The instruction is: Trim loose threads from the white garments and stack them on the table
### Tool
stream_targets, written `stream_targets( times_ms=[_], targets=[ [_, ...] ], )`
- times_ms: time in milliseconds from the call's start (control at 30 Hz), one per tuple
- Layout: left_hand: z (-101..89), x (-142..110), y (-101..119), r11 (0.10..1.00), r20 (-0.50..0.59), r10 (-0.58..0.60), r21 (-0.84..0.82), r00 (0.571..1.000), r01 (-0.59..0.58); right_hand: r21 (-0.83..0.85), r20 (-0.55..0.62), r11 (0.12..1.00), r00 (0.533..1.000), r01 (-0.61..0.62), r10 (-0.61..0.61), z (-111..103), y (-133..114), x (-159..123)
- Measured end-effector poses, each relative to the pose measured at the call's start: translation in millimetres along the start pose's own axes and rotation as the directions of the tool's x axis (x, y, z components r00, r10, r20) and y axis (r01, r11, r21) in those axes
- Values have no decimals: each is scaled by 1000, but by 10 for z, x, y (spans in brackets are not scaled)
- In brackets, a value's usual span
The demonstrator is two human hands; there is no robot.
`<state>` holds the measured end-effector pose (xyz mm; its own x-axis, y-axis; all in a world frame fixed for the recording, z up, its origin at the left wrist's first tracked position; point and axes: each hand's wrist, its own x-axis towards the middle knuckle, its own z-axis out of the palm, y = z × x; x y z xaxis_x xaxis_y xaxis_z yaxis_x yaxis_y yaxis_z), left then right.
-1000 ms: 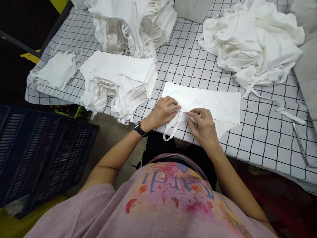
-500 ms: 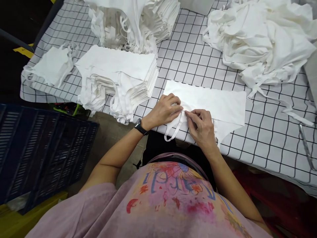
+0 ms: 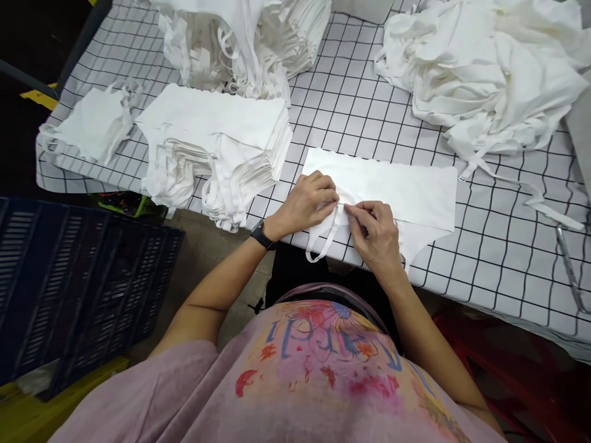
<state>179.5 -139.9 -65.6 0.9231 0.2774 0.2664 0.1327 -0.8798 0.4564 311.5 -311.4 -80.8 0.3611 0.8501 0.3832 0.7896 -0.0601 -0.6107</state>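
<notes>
The white garment (image 3: 392, 184) lies flat on the bench (image 3: 351, 92), long axis running left to right, most of its cloth stretching forward and right of both grips. The left hand (image 3: 316, 200) appears to pinch the garment's near fold, left of its middle; the right hand (image 3: 378, 237) pinches just beside, thumb and finger together on it, so neither is nearer. A strap loop (image 3: 318, 257) lies at the garment's near left, a stack (image 3: 221, 114) farther left. Upside-down lettering on the shirt (image 3: 207, 400), nearside of the garment, seems to include "ardi"; no garment label is legible
</notes>
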Motion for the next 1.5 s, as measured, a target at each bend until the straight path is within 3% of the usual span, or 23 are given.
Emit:
stream_targets(
  times_ms=[400,1133,1500],
  targets=[
    [-37,63,42,1000,55,10,-17,998,-9,29,0,1000,1000,-11,11,4,3,0],
    [13,44,35,999,-20,32,-17,999,-32,31,-86,999,995,44,-41,10,14,-10],
    [-19,58,46,998,40,62,12,997,-63,27,-83,999,996,34,-32,9,15,-12]
  ],
)
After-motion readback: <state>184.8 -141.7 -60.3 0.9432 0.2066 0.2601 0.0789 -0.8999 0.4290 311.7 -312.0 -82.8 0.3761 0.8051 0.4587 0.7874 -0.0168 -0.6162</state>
